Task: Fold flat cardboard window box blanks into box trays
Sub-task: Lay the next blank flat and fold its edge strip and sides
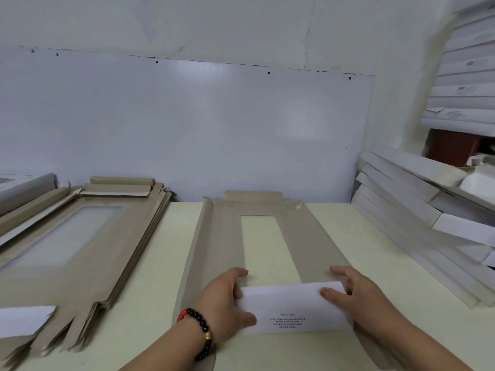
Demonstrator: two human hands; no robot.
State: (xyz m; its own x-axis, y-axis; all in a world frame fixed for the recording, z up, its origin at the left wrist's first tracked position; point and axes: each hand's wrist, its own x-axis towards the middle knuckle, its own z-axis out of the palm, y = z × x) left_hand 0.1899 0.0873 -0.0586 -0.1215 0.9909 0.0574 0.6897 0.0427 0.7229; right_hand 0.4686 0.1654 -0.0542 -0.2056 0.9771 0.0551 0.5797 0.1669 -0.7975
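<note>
1. The left hand (225, 303), with a bead bracelet (199, 333) on its wrist, grips the left end of the blank's near flap (292, 307), thumb on the white face and fingers curled over the fold.
2. The right hand (356, 295) pinches the flap's right end, thumb on top and fingers behind.
3. The flap is folded up, its white printed side facing the person.
4. The blank (257, 236) lies flat on the table (348, 250), grey side up, with its window beyond the flap.
5. Left of the blank sits a stack of blanks (80, 236).
6. Right of the blank lean white folded trays (417, 210).
7. Beyond the blank stands a white board (187, 124).
</note>
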